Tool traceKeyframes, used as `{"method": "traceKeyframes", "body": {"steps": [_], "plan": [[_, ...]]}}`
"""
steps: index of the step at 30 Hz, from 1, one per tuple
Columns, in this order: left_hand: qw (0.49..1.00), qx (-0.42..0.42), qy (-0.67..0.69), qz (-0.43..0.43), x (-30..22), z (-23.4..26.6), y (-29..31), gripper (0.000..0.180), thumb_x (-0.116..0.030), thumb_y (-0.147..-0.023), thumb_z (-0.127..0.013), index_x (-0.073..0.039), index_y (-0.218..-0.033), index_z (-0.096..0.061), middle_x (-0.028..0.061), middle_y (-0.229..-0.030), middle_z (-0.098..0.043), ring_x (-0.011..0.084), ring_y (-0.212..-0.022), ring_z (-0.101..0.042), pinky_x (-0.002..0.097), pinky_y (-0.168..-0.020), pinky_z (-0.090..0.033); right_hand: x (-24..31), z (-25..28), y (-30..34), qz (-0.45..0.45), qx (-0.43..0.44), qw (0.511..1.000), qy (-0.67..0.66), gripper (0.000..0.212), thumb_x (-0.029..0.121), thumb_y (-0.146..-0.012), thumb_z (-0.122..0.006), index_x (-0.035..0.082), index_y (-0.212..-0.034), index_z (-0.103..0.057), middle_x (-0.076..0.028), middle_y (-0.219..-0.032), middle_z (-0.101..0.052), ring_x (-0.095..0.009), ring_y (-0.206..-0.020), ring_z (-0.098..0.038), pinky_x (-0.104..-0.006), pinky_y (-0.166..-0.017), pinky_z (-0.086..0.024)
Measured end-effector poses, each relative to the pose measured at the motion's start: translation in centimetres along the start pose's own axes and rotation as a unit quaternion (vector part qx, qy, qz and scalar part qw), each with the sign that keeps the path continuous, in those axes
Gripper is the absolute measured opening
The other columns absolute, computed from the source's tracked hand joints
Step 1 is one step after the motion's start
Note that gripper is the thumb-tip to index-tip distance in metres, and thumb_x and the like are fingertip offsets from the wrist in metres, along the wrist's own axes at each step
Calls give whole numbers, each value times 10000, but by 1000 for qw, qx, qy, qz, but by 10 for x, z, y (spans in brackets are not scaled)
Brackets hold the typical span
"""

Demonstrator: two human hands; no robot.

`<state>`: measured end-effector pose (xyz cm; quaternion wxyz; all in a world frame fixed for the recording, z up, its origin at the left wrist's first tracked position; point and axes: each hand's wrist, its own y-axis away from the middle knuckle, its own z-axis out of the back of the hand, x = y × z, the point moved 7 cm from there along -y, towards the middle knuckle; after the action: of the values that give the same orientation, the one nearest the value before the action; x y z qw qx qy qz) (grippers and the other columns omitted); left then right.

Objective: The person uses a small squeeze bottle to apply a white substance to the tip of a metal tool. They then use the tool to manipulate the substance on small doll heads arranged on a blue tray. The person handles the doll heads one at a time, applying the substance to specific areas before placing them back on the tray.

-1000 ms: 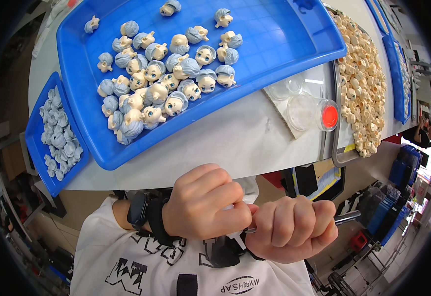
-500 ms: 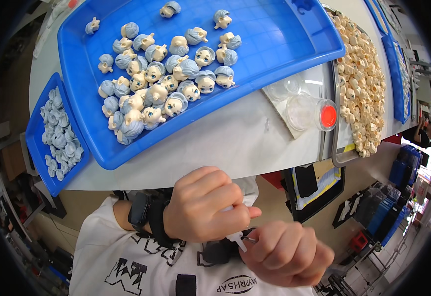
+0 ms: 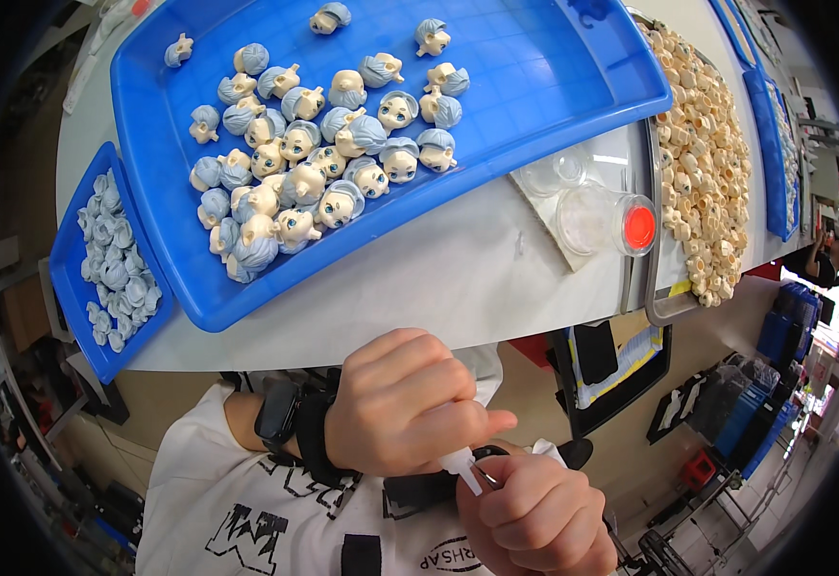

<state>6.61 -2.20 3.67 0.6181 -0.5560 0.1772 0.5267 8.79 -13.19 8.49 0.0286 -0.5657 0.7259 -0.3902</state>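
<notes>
My left hand [image 3: 400, 403], with a dark watch on its wrist, is closed around a small white nozzle bottle [image 3: 460, 465]. The bottle's tapered tip sticks out below the fist, pointing down; its body is mostly hidden by the fingers. Closed just below and to the right, my right hand [image 3: 539, 514] grips a thin pointed metal tool [image 3: 484, 474]. The tool's point is beside the white tip; whether they touch I cannot tell. Both hands are in front of my body, below the table's near edge.
A large blue tray [image 3: 544, 106] holds several doll heads [image 3: 366, 178] with light-blue hair. At left, a smaller blue tray [image 3: 69, 278] holds light-blue hair pieces [image 3: 117, 250]. Clear round containers [image 3: 587, 221], one with a red centre, stand beside a metal tray [image 3: 664, 305] of cream-coloured parts [image 3: 703, 163].
My right hand has moved left and slightly down, and more of the metal tool shows. My left hand has shifted slightly right, still holding the nozzle bottle.
</notes>
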Motion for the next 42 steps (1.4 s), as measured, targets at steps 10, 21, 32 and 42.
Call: {"method": "traceKeyframes", "body": {"steps": [10, 21, 32, 42], "plan": [[995, 26, -91, 29, -1, 1, 0, 305, -157, -713, -769, -107, -665, -472, -1, -651, -449, 181, -558, -481, 283, -494, -398, 1, 28, 5, -98, -64, 993, -23, 272, 112, -901, -432, 107, -662, -303, 13, -433, -308, -80, -308, -235, -271, -296, -187], [995, 42, -89, -10, -5, -1, -4, 258, -137, -659, -715, -110, -633, -460, 3, -634, -405, 175, -543, -427, 273, -488, -368, -34, 42, 4, -265, -154, 925, -223, 364, 305, -1014, -356, 137, -703, -267, 32, -460, -302, -74, -339, -193, -250, -322, -188], [996, 54, -73, -19, -1, -2, 3, 192, -157, -498, -579, -114, -596, -419, 8, -616, -331, 175, -528, -375, 270, -476, -339, -43, 43, 8, -323, -166, 897, -252, 335, 299, -982, -325, 131, -698, -267, 39, -486, -337, -84, -352, -221, -266, -337, -199], [996, 57, -64, -32, 0, -2, 3, 192, -160, -504, -573, -102, -597, -415, 16, -615, -326, 179, -532, -390, 280, -482, -359, -50, 43, 12, -363, -176, 869, -287, 316, 283, -970, -331, 128, -699, -290, 32, -491, -355, -99, -345, -250, -276, -346, -201]]}}
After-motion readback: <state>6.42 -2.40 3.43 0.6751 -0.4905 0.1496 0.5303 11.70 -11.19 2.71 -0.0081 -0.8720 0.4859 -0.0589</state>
